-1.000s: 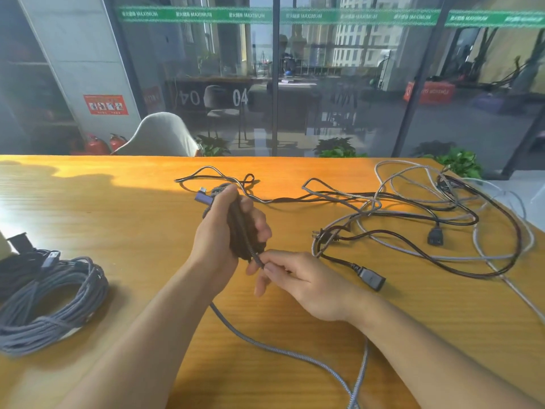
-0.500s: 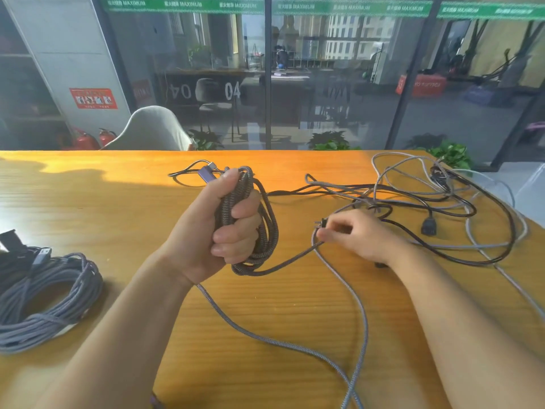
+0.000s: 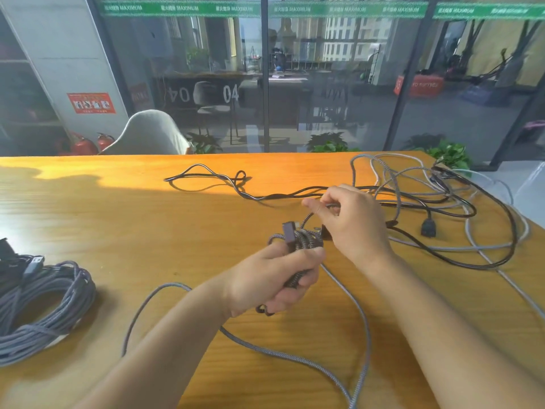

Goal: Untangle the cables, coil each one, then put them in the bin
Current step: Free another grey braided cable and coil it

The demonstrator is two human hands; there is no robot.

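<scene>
Gripping a small bundle of grey braided cable (image 3: 300, 246) above the middle of the orange wooden desk (image 3: 124, 231), the left hand (image 3: 274, 283) has its fingers curled round the loops, with a dark rectangular plug (image 3: 288, 233) sticking up just above the knuckles. The right hand (image 3: 352, 222) hovers just beyond it, thumb and forefinger pinching a strand of the same braided cable that runs down to the bundle. The loose length of this cable trails from the left hand toward the near edge of the desk, curving in wide loops under both forearms.

Toward the far right corner lies a tangle of black and pale grey cables (image 3: 460, 208), with a black connector (image 3: 428, 228) resting among them (its type is too small to tell). A thin black cable (image 3: 212, 175) snakes from that tangle along the far edge. At the left edge sits a finished coil of grey braided cable (image 3: 44, 305), partly cut off by the view.
</scene>
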